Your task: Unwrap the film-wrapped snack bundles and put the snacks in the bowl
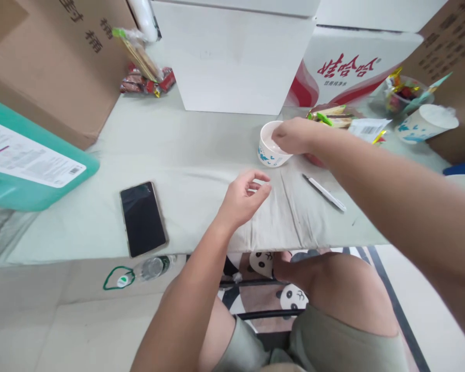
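The right hand [289, 135] bent into the paper cup [270, 155], its grip hidden; nearer the body, the left hand [245, 197] hung curled, thumb and fingers parted. Beyond the right hand, a carton [349, 70] read "饮用纯净水".

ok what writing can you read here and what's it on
White-and-red cardboard box: "饮用纯净水"; above it, apparently, red "娃哈哈".
Brown cardboard box at left: "封", "桶", "桶".
Too small: white label on the teal plastic jug.
Too blurred: brown cardboard box at right.
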Demonstrator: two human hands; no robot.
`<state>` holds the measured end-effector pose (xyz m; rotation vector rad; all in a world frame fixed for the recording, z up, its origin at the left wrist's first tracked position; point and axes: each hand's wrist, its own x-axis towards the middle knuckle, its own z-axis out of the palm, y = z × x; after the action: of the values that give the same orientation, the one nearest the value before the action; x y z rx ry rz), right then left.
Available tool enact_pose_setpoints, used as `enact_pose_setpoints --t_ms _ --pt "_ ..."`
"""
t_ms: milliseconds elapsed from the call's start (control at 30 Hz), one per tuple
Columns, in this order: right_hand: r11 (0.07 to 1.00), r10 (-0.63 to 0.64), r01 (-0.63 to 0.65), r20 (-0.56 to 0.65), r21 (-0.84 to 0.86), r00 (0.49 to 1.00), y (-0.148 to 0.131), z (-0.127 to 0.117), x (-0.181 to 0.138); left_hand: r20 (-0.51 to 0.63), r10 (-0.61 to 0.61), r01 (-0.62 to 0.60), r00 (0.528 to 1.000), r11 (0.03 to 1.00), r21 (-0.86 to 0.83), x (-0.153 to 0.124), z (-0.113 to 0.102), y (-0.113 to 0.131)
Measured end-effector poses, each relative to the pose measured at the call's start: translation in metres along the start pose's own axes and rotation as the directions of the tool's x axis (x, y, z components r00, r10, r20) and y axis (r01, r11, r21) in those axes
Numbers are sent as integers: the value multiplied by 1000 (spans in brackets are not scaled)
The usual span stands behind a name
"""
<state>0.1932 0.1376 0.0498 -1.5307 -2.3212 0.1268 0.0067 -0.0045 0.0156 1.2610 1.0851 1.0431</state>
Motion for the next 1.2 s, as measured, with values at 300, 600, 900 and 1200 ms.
enact_pose_setpoints --t_ms 300,600,900,1200 --pt "950 208 -164 -144 267 968 -33 -17 -306 2 39 -39 999 995 96 -7 -1 -5" --pt "941 329 -320 -73 106 942 -4 -22 -359 170 70 -122 983 940 318 -23 62 0" --pt "981 191 -181 -177 72 966 16 -26 -397 113 1 -40 994 938 345 -57 92 -9" --pt "983 133 -125 -57 136 989 38 -3 -368 -2 -42 36 999 854 519 -53 92 -17"
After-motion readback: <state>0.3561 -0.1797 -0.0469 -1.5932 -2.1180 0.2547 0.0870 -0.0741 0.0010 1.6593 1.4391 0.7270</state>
